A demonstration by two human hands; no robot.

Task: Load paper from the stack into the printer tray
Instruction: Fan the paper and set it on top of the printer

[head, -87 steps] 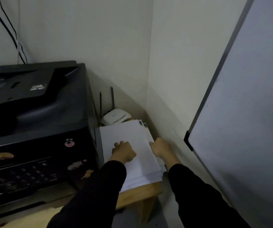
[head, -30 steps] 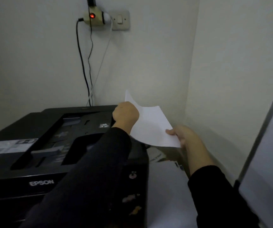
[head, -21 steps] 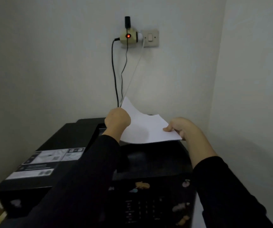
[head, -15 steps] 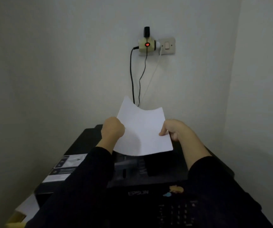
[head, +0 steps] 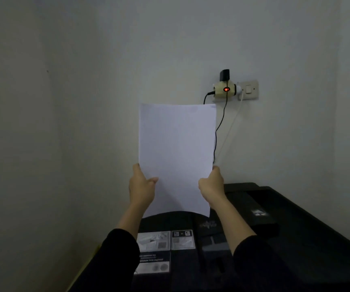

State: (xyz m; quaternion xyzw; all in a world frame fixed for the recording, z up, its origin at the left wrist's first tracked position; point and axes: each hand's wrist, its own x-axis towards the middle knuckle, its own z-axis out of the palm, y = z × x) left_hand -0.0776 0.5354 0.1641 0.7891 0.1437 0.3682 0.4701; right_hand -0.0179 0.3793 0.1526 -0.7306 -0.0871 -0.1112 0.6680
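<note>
Paper (head: 177,157) upright between hands — left hand (head: 141,187), right hand (head: 212,186)

White paper sheets (head: 177,152) upright, lower edge bowed, above black printer (head: 275,239), top bearing printed labels

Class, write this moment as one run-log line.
step: paper in hand, not loaded | left hand: grips paper left edge | right hand: grips right edge | paper: upright above printer
</note>
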